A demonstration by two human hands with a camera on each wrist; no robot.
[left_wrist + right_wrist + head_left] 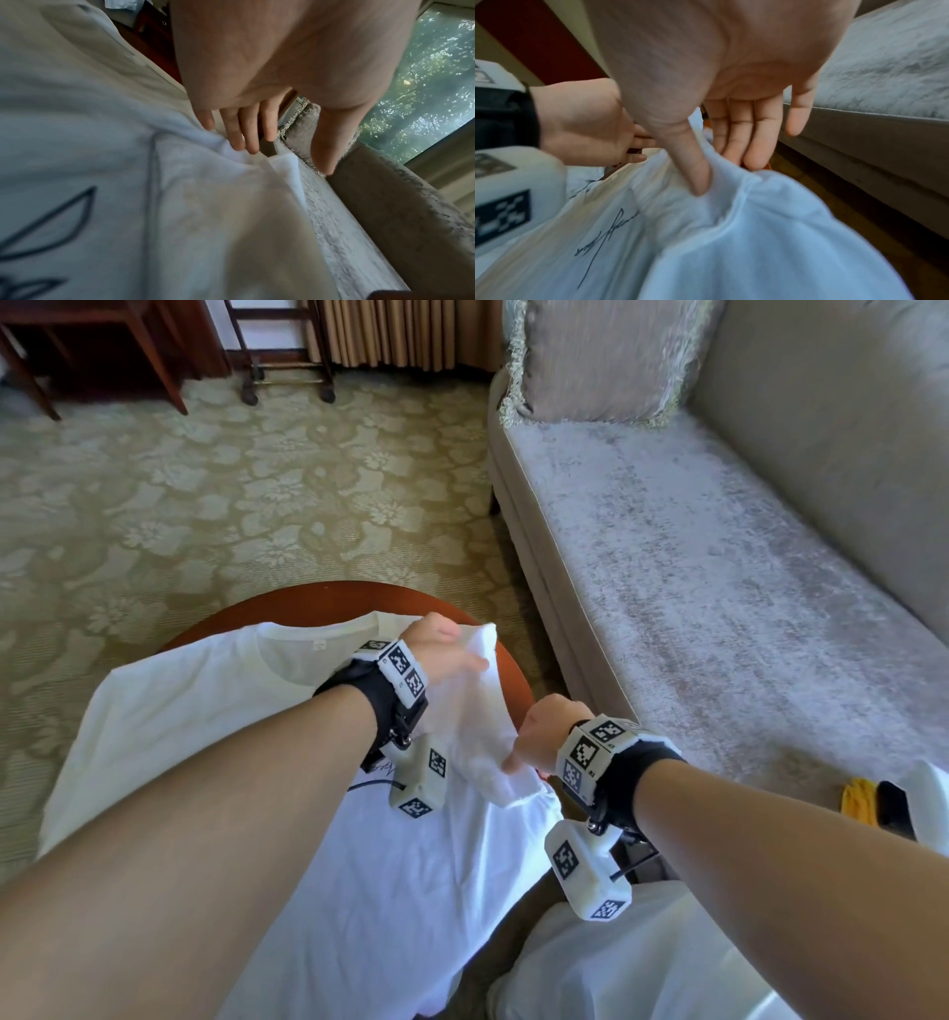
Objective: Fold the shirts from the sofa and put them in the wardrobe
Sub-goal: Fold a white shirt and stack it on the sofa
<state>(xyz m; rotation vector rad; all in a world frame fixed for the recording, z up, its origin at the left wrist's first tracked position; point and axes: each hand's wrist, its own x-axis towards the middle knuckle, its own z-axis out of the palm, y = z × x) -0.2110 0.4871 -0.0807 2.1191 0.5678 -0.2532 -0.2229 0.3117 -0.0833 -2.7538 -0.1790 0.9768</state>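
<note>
A white T-shirt (205, 711) with a dark line drawing lies face up on a round wooden table (318, 603), collar away from me. Its sofa-side sleeve is lifted off the table between both hands. My left hand (441, 649) is at the upper end of that sleeve. In the left wrist view its straight fingers (244, 138) reach into the fold of the shirt (102, 142), thumb apart. My right hand (534, 742) pinches the sleeve lower down. In the right wrist view the thumb (698, 178) presses the shirt (757, 243) against the fingers behind.
A grey sofa (693, 582) with a fringed cushion (601, 356) stands close on the right. Yellow (857, 798) and black (893, 809) objects lie on its near end. More white cloth (642, 958) lies below my right arm. Patterned carpet and dark wooden furniture (102, 346) lie beyond.
</note>
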